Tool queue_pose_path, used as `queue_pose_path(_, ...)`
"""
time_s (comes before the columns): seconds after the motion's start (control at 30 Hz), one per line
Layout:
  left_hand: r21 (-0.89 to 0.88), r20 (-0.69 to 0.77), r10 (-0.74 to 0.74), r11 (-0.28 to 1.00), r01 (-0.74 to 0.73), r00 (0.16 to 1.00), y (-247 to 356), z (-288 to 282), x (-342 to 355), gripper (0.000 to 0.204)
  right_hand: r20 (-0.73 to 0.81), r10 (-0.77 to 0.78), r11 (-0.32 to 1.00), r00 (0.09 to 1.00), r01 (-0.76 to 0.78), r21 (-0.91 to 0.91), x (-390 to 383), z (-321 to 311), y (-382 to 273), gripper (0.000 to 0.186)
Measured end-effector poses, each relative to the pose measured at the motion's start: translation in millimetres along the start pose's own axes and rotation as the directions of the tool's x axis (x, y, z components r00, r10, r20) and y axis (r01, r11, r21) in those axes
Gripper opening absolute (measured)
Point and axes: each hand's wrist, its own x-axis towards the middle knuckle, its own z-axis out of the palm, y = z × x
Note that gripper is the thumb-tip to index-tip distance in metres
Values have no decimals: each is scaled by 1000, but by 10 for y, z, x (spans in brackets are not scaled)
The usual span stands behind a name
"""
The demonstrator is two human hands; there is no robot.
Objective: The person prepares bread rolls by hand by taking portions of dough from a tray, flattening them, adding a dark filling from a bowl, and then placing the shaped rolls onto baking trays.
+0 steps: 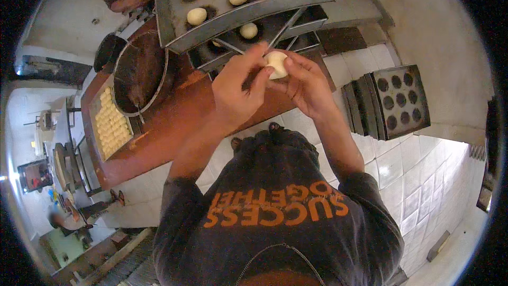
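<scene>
A smooth, pale dough ball (277, 64) sits between my two hands, in front of the stacked trays. My left hand (239, 82) has its thumb and fingers curled against the ball's left side. With thumb and fingers, my right hand (307, 80) grips the ball from the right and from below. Just beyond my hands, a metal baking tray (206, 27) carries several dough balls, such as one (197, 16) near its front edge. Dark round stains mark the tray. Another dough ball (248, 30) lies on a darker tray underneath.
On the reddish-brown table (174, 103) stands a large dark round basin (138, 74). Beside it, a tray of small dough pieces (110, 122) lies at the left. A stack of pans with round hollows (398, 100) stands at the right. Another person (69, 221) is far left.
</scene>
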Motion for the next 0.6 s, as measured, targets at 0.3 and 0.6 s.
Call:
queue_pose_path(0.3,-488,-312,-494,817,309,812,-58,-330,-505,43,107,141,864,984,-69,-498,470,-21,-404,39)
queue_pose_path(0.6,-264,-371,-574,819,510,730,-246,-724,-1023,28,386,-54,-717,921,234,-657,1909,-325,-1612,36)
